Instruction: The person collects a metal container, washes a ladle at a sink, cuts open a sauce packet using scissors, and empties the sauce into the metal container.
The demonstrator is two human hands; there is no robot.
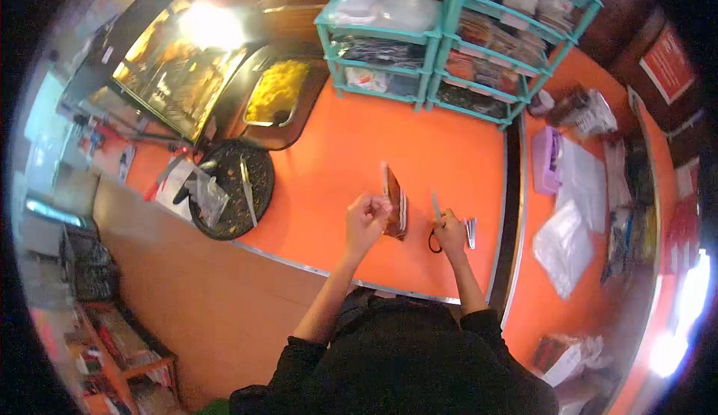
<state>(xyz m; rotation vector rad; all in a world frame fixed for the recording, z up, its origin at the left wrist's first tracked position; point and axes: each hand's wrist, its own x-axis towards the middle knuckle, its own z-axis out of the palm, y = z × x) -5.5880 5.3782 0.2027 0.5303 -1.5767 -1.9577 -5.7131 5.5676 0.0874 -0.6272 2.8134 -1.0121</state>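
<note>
My left hand [366,223] is closed on the edge of a thin brown packet [397,209], which stands tilted above the orange counter [329,168]. To the right, my right hand [450,234] is wrapped round scissors [437,207]; their blades point up and away from me, and a black handle loop shows beside the fingers. A small silver stapler-like object [470,233] lies on the counter just right of that hand.
Teal racks [437,71] with packets stand at the back. Left are a lit glass case [176,63], a tray of yellow food [277,93] and a round black tray [232,190] with tongs. On the right counter are a purple basket [547,162] and plastic bags [565,246].
</note>
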